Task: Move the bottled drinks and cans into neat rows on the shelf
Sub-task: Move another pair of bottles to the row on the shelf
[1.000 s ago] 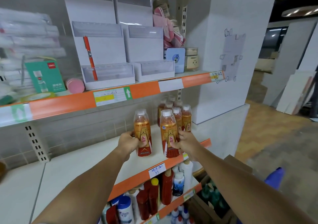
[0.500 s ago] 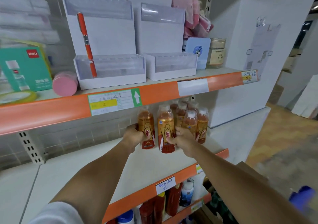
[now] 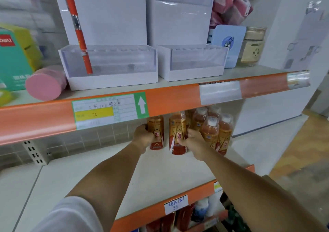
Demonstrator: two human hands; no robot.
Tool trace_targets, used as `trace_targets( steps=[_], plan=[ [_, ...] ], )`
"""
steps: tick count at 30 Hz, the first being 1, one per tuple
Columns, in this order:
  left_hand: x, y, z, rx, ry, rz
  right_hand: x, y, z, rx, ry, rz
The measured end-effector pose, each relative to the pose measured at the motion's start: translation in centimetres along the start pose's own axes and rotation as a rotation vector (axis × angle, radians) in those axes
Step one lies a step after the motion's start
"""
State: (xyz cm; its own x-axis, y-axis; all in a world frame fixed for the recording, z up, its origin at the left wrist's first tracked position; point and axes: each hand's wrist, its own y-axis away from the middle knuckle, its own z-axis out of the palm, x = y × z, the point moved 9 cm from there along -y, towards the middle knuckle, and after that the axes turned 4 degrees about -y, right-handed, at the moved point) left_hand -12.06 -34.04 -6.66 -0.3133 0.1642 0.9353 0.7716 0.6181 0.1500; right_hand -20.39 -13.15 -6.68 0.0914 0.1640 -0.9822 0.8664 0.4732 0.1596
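A: What is held at this moment?

B: Two bottles are held, one in each hand. The left bottle [image 3: 156,133] is gripped by the left hand [image 3: 143,136], fingers curled round its lower half. The right bottle [image 3: 178,133] is gripped by the right hand [image 3: 193,143] in the same way.

A: Where are they placed relative to the shelf [image 3: 160,174]?

B: Both are kept upright, long axes vertical, at the back of the shelf under the orange rail [image 3: 169,100]. Their tops are hidden by that rail. Whether the bases are resting on the board or held just above it cannot be told.

A: And the relation that matters for the next move?

B: The cluster [image 3: 213,130] of like bottles is found just to the right of the right bottle, with the right hand wedged between the two. The left bottle is set apart from the right one by a narrow gap. It is judged that the row would be closed rightward, so the right bottle is the nearer one to the cluster and the left bottle would be brought in after it.

A: What care is called for?

B: The bottles are tall and narrow, so tipping is likely if they are pushed high up. A low push along the board would be safer.
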Motion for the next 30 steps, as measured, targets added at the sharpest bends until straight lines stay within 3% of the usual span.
trace_targets(
  steps=[12,30],
  plan=[
    [-1.9,-1.7,0.3,0.118,0.068,-0.041,0.9,-4.9,1.5,-0.031,0.097,0.006],
    [-2.2,-3.4,0.6,0.118,0.035,0.030,1.7,-8.9,3.0,0.001,0.114,-0.064]
  ],
)
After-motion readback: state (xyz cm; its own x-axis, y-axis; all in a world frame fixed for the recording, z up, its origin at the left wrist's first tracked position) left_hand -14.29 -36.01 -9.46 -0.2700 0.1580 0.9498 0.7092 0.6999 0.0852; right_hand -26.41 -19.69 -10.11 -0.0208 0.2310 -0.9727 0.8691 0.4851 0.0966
